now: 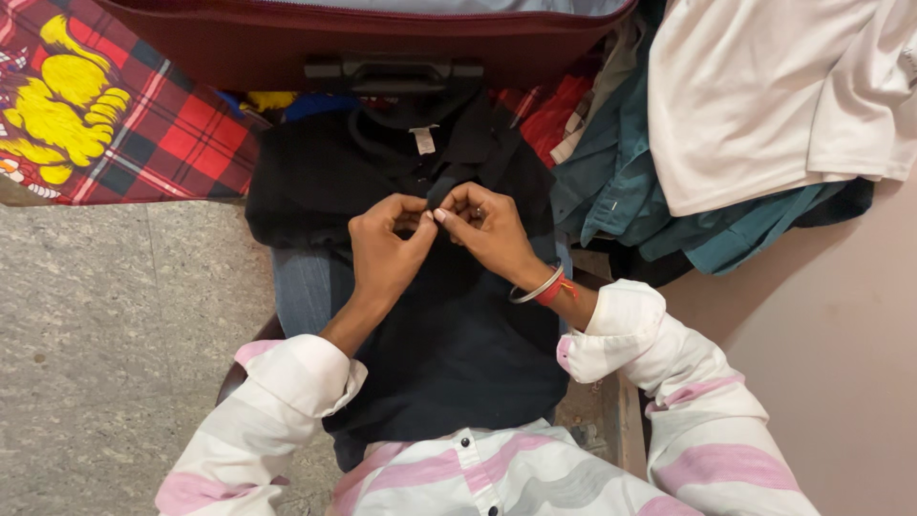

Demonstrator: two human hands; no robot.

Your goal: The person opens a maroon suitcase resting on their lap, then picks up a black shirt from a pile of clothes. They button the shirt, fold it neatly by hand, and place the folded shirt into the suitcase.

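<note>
The person sits with a black collared shirt (449,334) spread over the lap, collar pointing away from the body, so the front placket lies flat and within easy reach of both hands. The left hand (387,244) and the right hand (487,225) meet at the placket just below the collar; each pinches a bit of the dark cloth between thumb and fingertips, fingers narrow and closed on the fabric, apparently at a button, though the button itself is too small to make out. A silver bangle and a red thread (544,287) circle the right wrist.

Just beyond the hands, inside the collar, a small pale rectangular neck label (423,139) shows against the black. Farther beyond lies a maroon suitcase (287,48) with a black handle (394,73). Beyond and to the left of the left hand lies a red plaid cloth with a yellow print (95,105). To the right of the right hand, teal garments (621,201) lie heaped under a white one (774,96).
</note>
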